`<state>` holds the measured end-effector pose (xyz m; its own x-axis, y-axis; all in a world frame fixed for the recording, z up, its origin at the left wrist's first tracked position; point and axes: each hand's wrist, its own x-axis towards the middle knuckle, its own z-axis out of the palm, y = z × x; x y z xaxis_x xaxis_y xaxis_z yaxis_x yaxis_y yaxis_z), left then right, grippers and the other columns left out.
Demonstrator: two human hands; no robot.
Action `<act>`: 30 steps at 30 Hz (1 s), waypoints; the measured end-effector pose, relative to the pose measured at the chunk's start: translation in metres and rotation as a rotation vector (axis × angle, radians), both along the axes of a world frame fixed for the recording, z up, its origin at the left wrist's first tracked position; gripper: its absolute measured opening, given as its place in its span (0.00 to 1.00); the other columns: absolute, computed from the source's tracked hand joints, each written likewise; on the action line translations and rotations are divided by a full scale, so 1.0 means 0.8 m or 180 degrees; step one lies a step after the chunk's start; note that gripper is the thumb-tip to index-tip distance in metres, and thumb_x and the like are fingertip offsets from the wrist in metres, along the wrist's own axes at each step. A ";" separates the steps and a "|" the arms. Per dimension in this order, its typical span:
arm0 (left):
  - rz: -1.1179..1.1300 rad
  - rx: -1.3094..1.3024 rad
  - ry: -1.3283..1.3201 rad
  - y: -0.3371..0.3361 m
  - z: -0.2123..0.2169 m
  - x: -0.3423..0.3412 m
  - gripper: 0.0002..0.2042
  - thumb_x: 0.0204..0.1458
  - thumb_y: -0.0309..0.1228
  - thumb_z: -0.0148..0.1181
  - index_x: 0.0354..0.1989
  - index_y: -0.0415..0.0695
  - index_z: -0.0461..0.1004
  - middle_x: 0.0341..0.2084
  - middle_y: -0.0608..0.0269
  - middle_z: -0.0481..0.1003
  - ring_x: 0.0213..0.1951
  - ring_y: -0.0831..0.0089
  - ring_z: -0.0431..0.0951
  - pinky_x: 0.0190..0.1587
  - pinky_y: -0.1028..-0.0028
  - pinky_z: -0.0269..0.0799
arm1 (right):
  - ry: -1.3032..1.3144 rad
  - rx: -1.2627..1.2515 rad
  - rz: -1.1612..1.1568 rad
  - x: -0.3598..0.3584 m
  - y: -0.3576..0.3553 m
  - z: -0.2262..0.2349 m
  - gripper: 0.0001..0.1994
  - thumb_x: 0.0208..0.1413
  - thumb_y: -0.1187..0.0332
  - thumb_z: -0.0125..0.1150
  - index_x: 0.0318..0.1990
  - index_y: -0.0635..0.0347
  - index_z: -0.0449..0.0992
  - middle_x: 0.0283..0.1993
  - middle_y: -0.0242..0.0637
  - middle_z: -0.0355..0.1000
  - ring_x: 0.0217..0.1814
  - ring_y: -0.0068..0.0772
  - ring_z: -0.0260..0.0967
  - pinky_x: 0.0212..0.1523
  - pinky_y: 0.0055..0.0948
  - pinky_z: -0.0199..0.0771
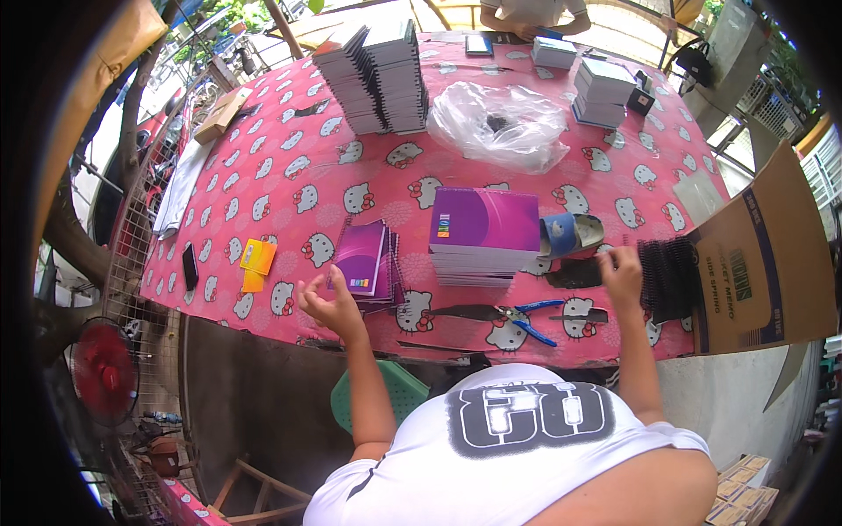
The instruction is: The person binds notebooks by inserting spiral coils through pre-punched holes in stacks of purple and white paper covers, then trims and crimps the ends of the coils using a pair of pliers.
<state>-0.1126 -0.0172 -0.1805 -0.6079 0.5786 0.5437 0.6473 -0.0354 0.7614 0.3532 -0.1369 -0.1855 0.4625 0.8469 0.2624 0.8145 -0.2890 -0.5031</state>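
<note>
My left hand (pixel 331 307) is raised at the near edge of a small pile of purple spiral notebooks (pixel 358 254), fingers apart and nothing seen in them. To the right, my right hand (pixel 623 273) has its fingertips pinched together beside a bundle of black plastic binding coils (pixel 668 276); whatever they hold is too small to tell. A dark flat piece (pixel 574 273) lies left of that hand. Between my hands stands a neat stack of purple-covered books (pixel 485 223). Blue-handled pliers (pixel 526 320) rest in front of the stack, near a dark blade-like strip (pixel 465 312).
An open cardboard box (pixel 763 263) leans at the right edge. Tall stacks of spiral notebooks (pixel 377 79), a clear plastic bag (pixel 500 127) and white book stacks (pixel 603 92) stand farther back. Yellow packets (pixel 256 261) and a phone (pixel 190 266) lie left. Another person (pixel 535 13) sits opposite.
</note>
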 end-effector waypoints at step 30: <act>-0.4456 -0.0595 0.0369 0.065 0.186 0.212 0.14 0.40 0.20 0.71 0.38 0.43 0.83 0.32 0.68 0.78 0.34 0.81 0.76 0.38 0.81 0.72 | 0.0774 0.1076 0.0751 -0.054 0.055 0.121 0.10 0.49 0.73 0.65 0.39 0.64 0.79 0.35 0.42 0.74 0.32 0.36 0.73 0.36 0.30 0.73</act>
<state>0.0570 0.0350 -0.0313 0.5615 0.7246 0.3996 0.2200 -0.5963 0.7720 0.3104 -0.0933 -0.0887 0.3500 0.8219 0.4494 0.6853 0.1024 -0.7211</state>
